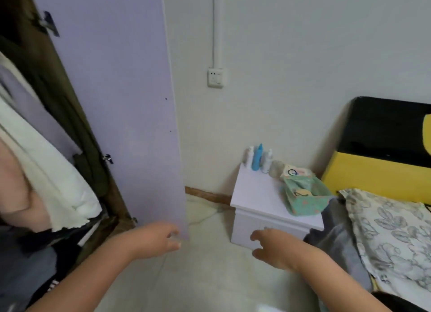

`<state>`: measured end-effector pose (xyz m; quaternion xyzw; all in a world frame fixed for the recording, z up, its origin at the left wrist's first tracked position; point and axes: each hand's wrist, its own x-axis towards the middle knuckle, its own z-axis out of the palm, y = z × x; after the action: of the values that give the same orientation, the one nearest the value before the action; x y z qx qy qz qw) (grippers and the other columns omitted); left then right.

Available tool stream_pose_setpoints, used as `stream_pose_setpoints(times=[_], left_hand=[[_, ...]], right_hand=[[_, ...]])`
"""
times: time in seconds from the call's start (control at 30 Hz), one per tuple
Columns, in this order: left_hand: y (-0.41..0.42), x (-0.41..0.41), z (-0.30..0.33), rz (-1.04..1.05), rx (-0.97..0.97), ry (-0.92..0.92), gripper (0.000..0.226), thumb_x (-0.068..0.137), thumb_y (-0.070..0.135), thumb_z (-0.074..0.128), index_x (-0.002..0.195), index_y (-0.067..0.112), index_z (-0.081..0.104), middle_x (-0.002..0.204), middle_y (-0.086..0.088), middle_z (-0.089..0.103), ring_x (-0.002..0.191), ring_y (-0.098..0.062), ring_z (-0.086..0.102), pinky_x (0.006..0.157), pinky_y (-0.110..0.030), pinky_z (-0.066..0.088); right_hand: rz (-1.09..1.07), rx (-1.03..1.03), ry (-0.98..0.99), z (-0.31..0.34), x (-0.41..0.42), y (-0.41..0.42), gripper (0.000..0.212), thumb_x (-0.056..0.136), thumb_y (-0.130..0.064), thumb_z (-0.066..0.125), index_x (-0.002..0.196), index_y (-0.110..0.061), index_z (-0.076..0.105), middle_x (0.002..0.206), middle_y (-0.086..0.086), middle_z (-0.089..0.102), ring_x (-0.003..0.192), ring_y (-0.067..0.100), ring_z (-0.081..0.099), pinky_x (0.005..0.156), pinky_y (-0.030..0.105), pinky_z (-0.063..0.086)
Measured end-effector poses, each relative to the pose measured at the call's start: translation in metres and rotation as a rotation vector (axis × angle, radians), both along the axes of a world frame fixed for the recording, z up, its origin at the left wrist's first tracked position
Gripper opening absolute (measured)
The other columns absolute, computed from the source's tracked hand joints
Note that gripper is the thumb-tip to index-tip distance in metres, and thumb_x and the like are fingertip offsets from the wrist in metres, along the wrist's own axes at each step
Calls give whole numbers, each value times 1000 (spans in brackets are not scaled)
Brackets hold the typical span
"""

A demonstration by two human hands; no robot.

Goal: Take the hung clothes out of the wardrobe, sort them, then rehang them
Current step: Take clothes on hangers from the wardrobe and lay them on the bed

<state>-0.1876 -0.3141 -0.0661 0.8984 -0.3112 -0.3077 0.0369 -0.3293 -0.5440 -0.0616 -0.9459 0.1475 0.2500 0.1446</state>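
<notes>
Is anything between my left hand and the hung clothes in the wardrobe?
Nothing visible. The lilac wardrobe door is swung open, the left hand is at its lower corner, and the hung clothes lie exposed further left. The right hand is empty.

I see the wardrobe [30, 62] on the left, dark brown inside, with its pale purple door [112, 101] swung wide open toward me. Clothes [42, 162] hang inside, pressed close together. I can pick out a fluffy white one in front, a soft purple one behind it, and a dark olive green one next to the door hinge. Below them lie darker clothes [35, 265], black and grey, all bunched up.
</notes>
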Motion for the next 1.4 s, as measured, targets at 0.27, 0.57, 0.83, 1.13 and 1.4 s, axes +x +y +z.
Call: stream_pose_setpoints(times=[0.27,0.57,0.83,1.13,1.4], left_hand=[[101,57,7,248,-12,16,44,94,42,47,131,18,47,131,1,51,115,-13,50,86,-20,39],[188,105,9,733,-112,85,48,96,40,44,138,19,38,142,0,42,128,-13,41,99,-17,34],[228,134,28,972,-145,-10,30,99,31,40,123,16,52,123,-2,50,112,-13,51,59,-2,25],[302,199,56,1075,-256,-156,39,96,35,47,133,22,46,129,2,53,110,-7,48,84,-14,39],[398,285,86,1033,-317,-237,46,94,35,50,137,21,41,130,1,52,109,-7,51,96,-20,41]], right_hand=[[280,-4,58,-2,128,75,49,96,-33,42,143,-21,34,146,5,39,132,23,40,105,30,35],[685,2,42,9,287,150,49,96,-32,42,143,-23,34,146,3,39,132,19,39,104,29,33],[926,33,-22,45,382,219,41,99,-28,38,139,-18,39,141,4,43,126,21,45,101,28,36],[1003,170,-302,87,467,319,41,98,-30,45,137,-20,41,131,2,53,112,17,55,95,24,46],[815,406,-765,143,519,429,58,95,-18,48,147,-20,24,145,0,40,125,13,45,90,11,30]])
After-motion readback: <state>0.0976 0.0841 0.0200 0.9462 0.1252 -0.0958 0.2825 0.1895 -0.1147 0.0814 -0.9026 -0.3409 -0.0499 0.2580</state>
